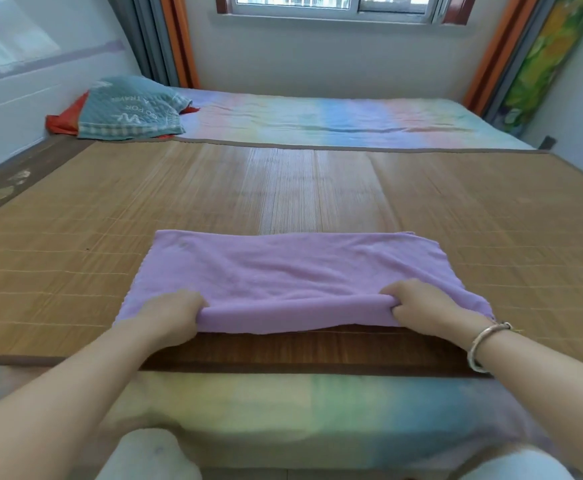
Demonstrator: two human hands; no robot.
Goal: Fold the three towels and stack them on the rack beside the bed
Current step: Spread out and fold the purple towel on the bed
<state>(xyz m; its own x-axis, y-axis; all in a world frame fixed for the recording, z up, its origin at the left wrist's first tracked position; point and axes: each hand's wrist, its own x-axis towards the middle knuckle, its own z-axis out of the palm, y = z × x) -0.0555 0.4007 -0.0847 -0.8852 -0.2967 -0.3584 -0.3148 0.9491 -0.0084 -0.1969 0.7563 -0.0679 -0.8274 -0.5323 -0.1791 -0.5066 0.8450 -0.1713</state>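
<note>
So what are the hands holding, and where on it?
Both grip the purple towel along its near edge: the left hand toward the left end, the right hand toward the right end.

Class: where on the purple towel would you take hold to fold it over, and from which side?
Judging by its pose, grip the near long edge of the towel, toward each end, coming from the near side. It lies flat on the mat with that edge facing the person; the left hand and right hand already pinch it there.
</note>
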